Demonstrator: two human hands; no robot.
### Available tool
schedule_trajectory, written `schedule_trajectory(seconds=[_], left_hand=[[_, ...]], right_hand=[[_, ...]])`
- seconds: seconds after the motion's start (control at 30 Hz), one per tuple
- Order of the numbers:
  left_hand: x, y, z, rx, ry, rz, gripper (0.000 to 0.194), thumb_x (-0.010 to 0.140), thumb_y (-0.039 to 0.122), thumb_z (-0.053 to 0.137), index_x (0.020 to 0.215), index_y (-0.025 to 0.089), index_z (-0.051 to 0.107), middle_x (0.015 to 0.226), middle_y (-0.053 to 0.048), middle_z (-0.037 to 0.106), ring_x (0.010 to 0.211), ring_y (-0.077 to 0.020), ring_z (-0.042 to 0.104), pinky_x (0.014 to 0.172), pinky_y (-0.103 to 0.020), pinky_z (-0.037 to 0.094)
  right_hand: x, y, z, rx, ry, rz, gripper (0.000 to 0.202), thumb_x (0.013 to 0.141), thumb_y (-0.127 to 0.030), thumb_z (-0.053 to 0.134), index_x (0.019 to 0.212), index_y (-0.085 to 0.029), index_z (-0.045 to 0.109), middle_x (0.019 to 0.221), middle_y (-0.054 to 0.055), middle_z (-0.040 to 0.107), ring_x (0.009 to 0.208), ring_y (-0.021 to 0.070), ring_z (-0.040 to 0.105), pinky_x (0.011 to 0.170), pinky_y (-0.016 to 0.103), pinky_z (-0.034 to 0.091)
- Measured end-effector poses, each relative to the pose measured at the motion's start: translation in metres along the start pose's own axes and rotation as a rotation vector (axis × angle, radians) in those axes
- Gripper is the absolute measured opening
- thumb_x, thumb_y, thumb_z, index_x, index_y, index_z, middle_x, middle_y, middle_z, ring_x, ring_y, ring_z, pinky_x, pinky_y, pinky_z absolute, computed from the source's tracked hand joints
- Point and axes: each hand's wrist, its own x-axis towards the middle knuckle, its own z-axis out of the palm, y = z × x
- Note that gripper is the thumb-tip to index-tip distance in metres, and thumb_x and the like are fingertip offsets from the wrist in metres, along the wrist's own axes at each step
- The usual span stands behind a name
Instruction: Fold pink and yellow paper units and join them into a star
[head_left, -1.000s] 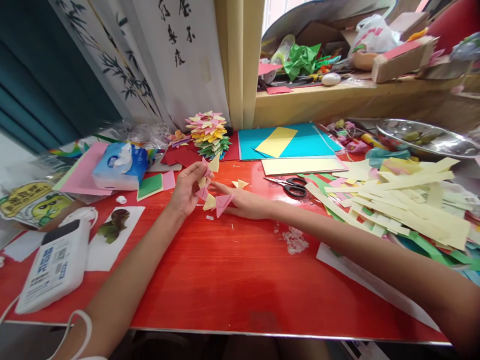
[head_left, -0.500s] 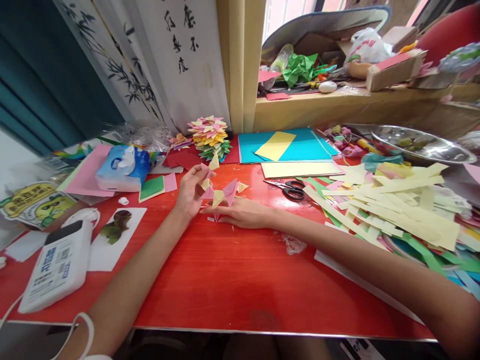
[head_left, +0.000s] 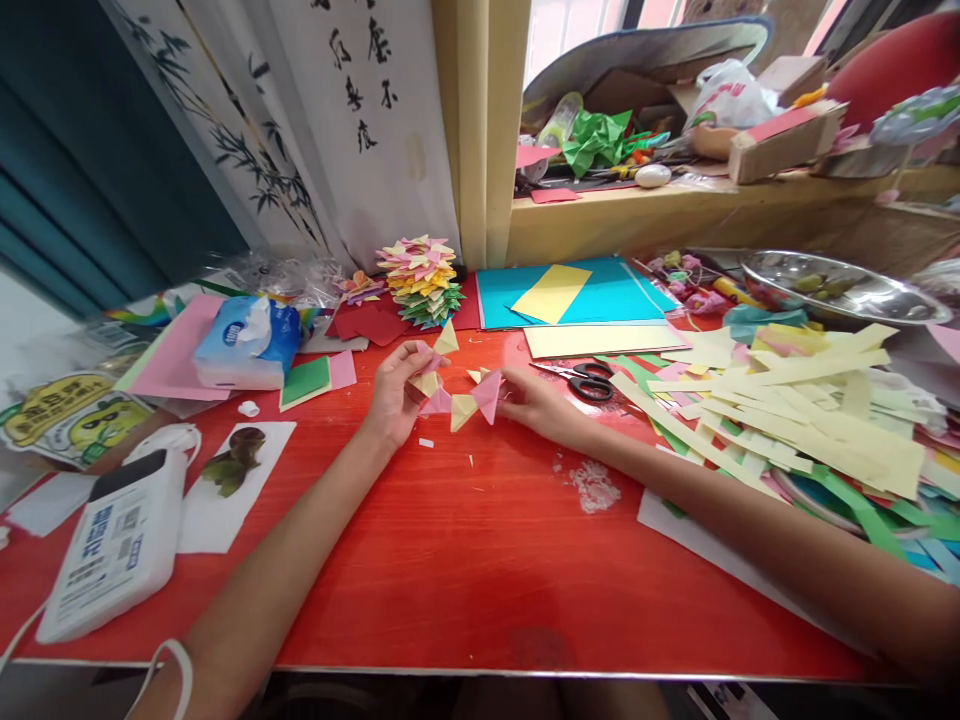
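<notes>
A curved chain of folded paper triangles (head_left: 463, 410), pink and pale yellow by turns, is held up between my hands above the red table (head_left: 450, 560). My left hand (head_left: 396, 393) is closed on the chain's left end, with a yellow triangle poking up past the fingers. At the right end, my right hand (head_left: 541, 405) pinches the chain by a pink triangle; its fingertips are partly hidden. Behind the chain stands a stacked ring of folded paper pieces (head_left: 421, 280) in pink, yellow, orange and green.
Black-handled scissors (head_left: 589, 381) lie right of my right hand, beside a heap of paper strips (head_left: 795, 410). Blue card sheets (head_left: 495, 298) and a steel bowl (head_left: 900, 300) are at the back. A tissue pack (head_left: 247, 343) and a white box-shaped device (head_left: 112, 550) are on the left.
My right hand has moved right and slightly up, from beneath the chain to its right end. The left hand has shifted a little right, and the chain now hangs in a wider curve.
</notes>
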Motion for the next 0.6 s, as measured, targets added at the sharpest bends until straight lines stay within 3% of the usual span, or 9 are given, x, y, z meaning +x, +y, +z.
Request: schedule_trajectory(seconds=[0.1,0.2,0.3,0.43,0.6], left_hand=[[-0.007,-0.006,0.007,0.039,-0.092,-0.085,0.015,0.068,0.022,0.061,0.072,0.017,0.048,0.065,0.002,0.061,0.056,-0.0078,0.057,0.051,-0.017,0.042],[-0.011,-0.012,0.012,0.063,-0.168,-0.179,0.017,0.067,0.021,0.062,0.076,0.018,0.048,0.063,0.001,0.061,0.053,-0.0087,0.056,0.052,-0.019,0.042],[-0.013,-0.016,0.013,0.085,-0.213,-0.219,0.019,0.065,0.019,0.064,0.076,0.017,0.049,0.063,0.001,0.061,0.057,-0.0101,0.059,0.054,-0.019,0.043],[-0.013,-0.017,0.014,0.112,-0.232,-0.228,0.021,0.064,0.018,0.066,0.077,0.017,0.049,0.064,0.0,0.062,0.056,-0.0107,0.06,0.053,-0.019,0.043],[-0.013,-0.017,0.014,0.132,-0.212,-0.233,0.021,0.063,0.019,0.066,0.076,0.017,0.05,0.063,0.001,0.061,0.065,-0.0138,0.063,0.053,-0.019,0.043]], right_hand=[[-0.001,0.008,-0.005,0.145,0.115,0.036,0.019,0.079,-0.026,0.053,0.095,-0.018,0.058,0.109,0.006,0.052,0.097,0.0145,0.05,0.081,0.028,0.041],[0.001,0.01,-0.007,0.358,0.074,0.153,0.019,0.079,-0.032,0.052,0.086,-0.015,0.059,0.08,0.002,0.057,0.063,0.0075,0.052,0.055,0.02,0.04],[0.001,0.008,-0.008,0.559,0.063,0.23,0.023,0.078,-0.037,0.053,0.084,-0.015,0.052,0.07,-0.001,0.056,0.04,0.0028,0.041,0.036,0.018,0.024],[0.001,0.007,-0.008,0.702,0.125,0.252,0.028,0.073,-0.038,0.059,0.089,-0.02,0.045,0.073,-0.003,0.056,0.039,0.0032,0.044,0.032,0.017,0.016],[0.001,0.006,-0.009,0.728,0.216,0.236,0.025,0.068,-0.033,0.065,0.078,-0.018,0.049,0.064,-0.006,0.047,0.042,0.001,0.032,0.036,0.016,0.021]])
